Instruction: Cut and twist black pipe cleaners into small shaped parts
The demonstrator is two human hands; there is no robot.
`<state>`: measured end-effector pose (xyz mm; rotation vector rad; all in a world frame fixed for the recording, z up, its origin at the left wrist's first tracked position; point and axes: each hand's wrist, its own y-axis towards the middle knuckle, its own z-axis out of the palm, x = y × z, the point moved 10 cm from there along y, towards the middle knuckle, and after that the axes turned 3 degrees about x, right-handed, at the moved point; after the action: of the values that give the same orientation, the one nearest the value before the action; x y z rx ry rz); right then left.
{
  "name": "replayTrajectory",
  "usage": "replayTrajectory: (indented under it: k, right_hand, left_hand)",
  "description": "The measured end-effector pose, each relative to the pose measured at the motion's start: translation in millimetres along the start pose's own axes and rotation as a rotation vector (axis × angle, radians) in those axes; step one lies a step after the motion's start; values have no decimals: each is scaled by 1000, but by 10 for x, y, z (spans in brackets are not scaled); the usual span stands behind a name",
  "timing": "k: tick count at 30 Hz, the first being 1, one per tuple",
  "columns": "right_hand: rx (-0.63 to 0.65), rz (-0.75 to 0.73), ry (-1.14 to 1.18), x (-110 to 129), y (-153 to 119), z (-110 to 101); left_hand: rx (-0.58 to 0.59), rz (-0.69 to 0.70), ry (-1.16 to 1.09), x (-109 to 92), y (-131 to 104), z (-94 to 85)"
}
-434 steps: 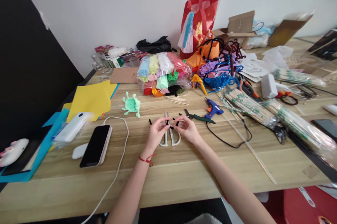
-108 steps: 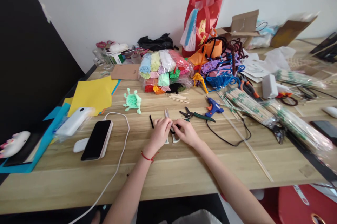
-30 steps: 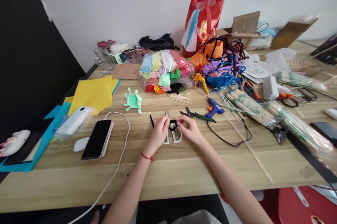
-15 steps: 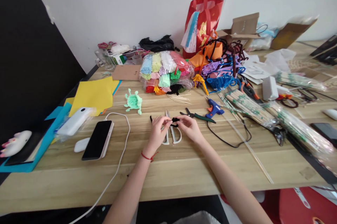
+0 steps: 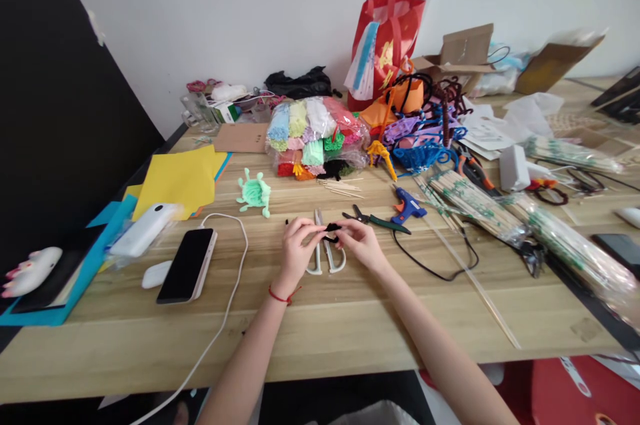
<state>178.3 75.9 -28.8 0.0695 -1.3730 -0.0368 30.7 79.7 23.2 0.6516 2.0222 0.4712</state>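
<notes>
Both hands meet over the middle of the table, pinching a small black fuzzy pipe cleaner (image 5: 331, 232) between them. My left hand (image 5: 299, 246) has its thumb and fingertips on one side of it, and a dark end pokes out beyond the fingers. On the other side, my right hand (image 5: 361, 242) grips with thumb and forefinger. Beneath the hands lie white-handled scissors (image 5: 337, 266), partly covered. Pliers with dark green handles (image 5: 383, 222) rest just beyond my right hand. A mint-green fuzzy figure (image 5: 254, 192) stands farther off to the left.
A blue glue gun (image 5: 409, 205), its cable and bundled wooden sticks (image 5: 477, 205) occupy the right. Bagged coloured pipe cleaners (image 5: 314, 138) lie behind, near a red bag (image 5: 383, 45). At left are a black-screened phone (image 5: 186, 266), a white cable (image 5: 227, 318) and yellow sheets (image 5: 175, 178).
The fingers have shifted slightly around the black pipe cleaner, which now shows a small curve between them. Things on the table stay where they were.
</notes>
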Motion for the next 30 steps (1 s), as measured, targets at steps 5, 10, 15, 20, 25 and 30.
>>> replayTrajectory:
  k: [5, 10, 15, 20, 25, 30]
  right_hand:
    - [1, 22, -8, -28, 0, -2]
    - [-3, 4, -50, -20, 6, -23]
    - [32, -70, -74, 37, 18, -16]
    - [88, -116, -110, 46, 20, 3]
    - [90, -133, -94, 51, 19, 1]
    - [132, -140, -69, 90, 17, 55]
  left_hand:
    - [-15, 14, 8, -13, -2, -24]
    - [38, 22, 11, -46, 6, 15]
    - [63, 61, -33, -69, 20, 6]
    - [81, 108, -90, -87, 30, -1]
    - [68, 109, -126, -96, 29, -8]
    - [112, 96, -168, -107, 34, 31]
